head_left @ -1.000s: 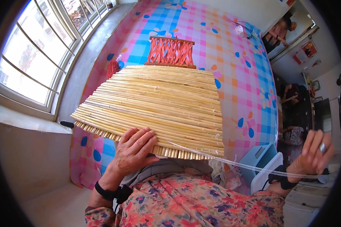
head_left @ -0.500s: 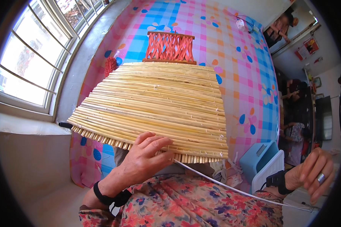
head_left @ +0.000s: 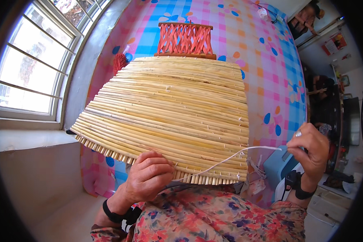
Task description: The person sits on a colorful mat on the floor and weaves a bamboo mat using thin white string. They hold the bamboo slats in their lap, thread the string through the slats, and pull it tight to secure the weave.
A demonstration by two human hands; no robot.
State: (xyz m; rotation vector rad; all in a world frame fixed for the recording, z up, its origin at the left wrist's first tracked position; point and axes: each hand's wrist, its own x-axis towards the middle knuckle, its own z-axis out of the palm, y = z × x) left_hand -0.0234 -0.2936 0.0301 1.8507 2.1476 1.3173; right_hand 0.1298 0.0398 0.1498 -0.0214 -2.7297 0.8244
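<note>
A mat of pale straw-coloured stalks (head_left: pixel 169 105), laid side by side and tied with small white knots, lies before me. At its near edge my left hand (head_left: pixel 149 175) is closed, fingers curled over the stalk ends. A white string (head_left: pixel 218 163) runs from beside that hand, across the mat's near right part, up to my right hand (head_left: pixel 308 147). Raised right of the mat, my right hand pinches the string near its end between thumb and fingers. What lies beneath my left palm is hidden.
Beyond the mat stands a wooden-barred frame with crossed red straps (head_left: pixel 185 39), with a red bristly object (head_left: pixel 119 63) to its left. A checked, flowered cover (head_left: pixel 266 76) lies beneath. Blue bin (head_left: pixel 276 163) at right; barred window (head_left: pixel 32 60) at left. Other people show at far right.
My right hand has come inward and up from the far right, drawing the string up into an arc. The left hand stays at the mat's near edge, its fingers more curled.
</note>
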